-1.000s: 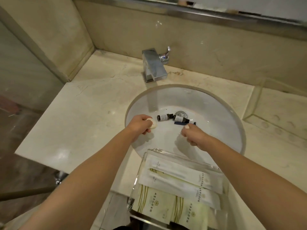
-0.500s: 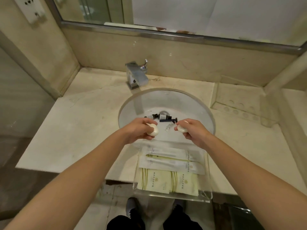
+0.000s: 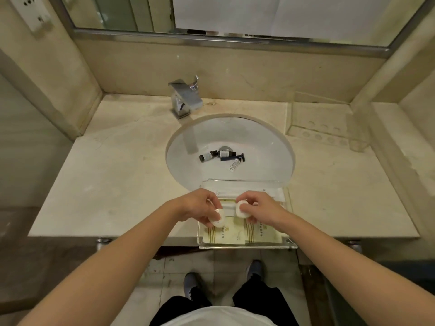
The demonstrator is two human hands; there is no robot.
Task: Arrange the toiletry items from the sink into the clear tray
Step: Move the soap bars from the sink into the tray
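Observation:
My left hand [image 3: 200, 207] grips a round white wrapped soap [image 3: 217, 221], and my right hand [image 3: 262, 208] grips a second round white soap [image 3: 242, 209]. Both soaps hover just over the clear tray [image 3: 289, 243] at the counter's front edge, above the cream sachets [image 3: 237, 235] lying in it. In the white sink [image 3: 266, 147] remain two dark little bottles [image 3: 208, 156], a dark razor [image 3: 233, 158] and a small clear tube [image 3: 234, 165], grouped around the drain.
A chrome tap [image 3: 184, 98] stands behind the basin. A clear holder with round slots [image 3: 327, 135] sits on the counter at the right. The mirror runs along the back wall. My shoes and the floor show below the counter edge.
Both hands have drawn back from the sink bowl toward me, each carrying a soap, and now sit over the tray. The view has pulled back and widened.

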